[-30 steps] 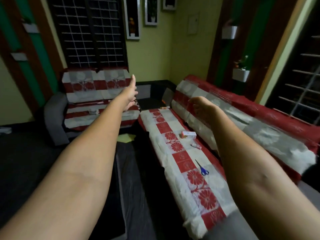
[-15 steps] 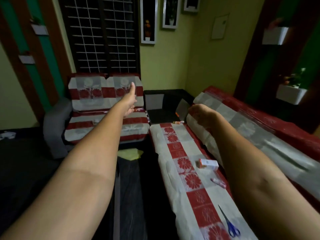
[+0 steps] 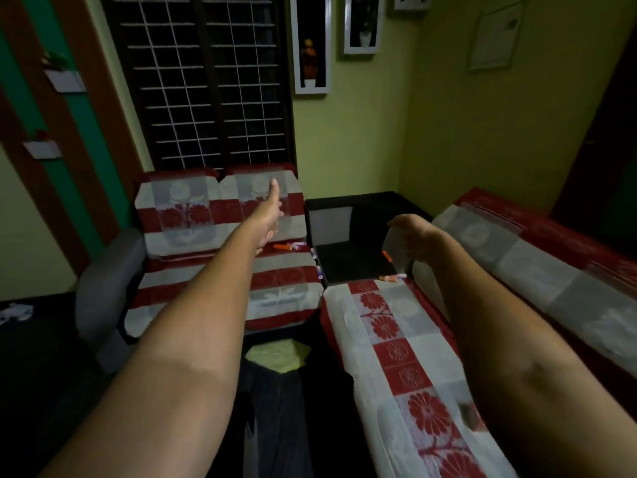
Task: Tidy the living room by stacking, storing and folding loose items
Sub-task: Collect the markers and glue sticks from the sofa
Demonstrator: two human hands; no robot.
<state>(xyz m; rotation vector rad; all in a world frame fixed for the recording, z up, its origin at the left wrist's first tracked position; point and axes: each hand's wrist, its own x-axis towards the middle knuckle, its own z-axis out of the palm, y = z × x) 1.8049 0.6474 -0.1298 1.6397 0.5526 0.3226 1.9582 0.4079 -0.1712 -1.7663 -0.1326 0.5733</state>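
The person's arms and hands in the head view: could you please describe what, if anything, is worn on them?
Both forearms are bare up to the frame edge: no sleeves in view. The left hand and right hand show no gloves, and no watch or bracelet at either wrist. Rings cannot be told.

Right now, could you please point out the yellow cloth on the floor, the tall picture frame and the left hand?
Yellow cloth (image 3: 278,357): head view, middle of the cloth.
Picture frame (image 3: 311,91): head view, bottom white edge.
Left hand (image 3: 270,215): head view, back of the hand.
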